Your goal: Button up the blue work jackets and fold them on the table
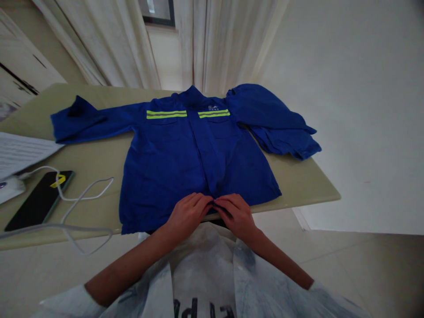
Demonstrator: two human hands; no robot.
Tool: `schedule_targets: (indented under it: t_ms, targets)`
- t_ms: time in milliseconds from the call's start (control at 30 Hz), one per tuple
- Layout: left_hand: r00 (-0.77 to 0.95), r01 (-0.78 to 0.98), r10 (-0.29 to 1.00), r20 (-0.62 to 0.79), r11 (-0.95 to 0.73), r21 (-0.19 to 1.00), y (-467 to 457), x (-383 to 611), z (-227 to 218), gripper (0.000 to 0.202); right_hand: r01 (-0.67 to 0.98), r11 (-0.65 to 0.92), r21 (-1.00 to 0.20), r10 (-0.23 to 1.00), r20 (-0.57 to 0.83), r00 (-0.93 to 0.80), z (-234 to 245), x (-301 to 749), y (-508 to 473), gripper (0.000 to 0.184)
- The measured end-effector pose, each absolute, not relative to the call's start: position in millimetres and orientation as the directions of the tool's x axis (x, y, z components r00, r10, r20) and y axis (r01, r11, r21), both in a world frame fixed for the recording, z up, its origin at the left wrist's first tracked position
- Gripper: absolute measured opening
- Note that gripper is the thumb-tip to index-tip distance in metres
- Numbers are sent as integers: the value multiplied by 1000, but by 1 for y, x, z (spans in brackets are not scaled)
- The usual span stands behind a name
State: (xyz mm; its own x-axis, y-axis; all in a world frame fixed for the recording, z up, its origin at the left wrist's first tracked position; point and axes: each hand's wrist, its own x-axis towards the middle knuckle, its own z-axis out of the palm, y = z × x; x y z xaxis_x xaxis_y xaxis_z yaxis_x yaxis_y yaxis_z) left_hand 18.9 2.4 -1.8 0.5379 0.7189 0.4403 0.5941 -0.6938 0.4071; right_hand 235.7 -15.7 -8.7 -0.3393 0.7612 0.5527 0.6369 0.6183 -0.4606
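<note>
My left hand (187,214) and right hand (236,215) pinch the near hem of the blue jacket (185,150), fingers closed where its fronts meet, so they lie aligned on the table (304,185).

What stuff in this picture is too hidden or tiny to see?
All in the head view:
1. Whether the left hand and right hand pinch the jacket hem or only press it: hidden under the hands.
2. The logo on the jacket's chest: too small to read.
3. The papers: cut off by the left edge, print blurred.
4. The picture frame: cut off by the top edge.
</note>
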Motion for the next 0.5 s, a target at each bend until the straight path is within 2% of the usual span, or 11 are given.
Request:
schedule_targets:
  t_ms: [133, 200, 300, 500]
  targets:
    - [482, 570, 795, 369, -604, 556, 3, 11, -4, 8, 624, 626, -468, 759, 551, -347, -9, 235, -16, 13]
    - [488, 550, 798, 353, -596, 585, 3, 8, -3, 11, 618, 627, -474, 757, 557, -341, -9, 234, -15, 13]
    - [513, 549, 760, 398, -647, 529, 3, 5, 0, 12, 613, 632, -474, 753, 561, -342, -7, 233, -15, 15]
    - [589, 614, 682, 435, -727, 308, -1, 8, 7, 11, 631, 660, -408, 723, 573, -386, 0, 232, -15, 15]
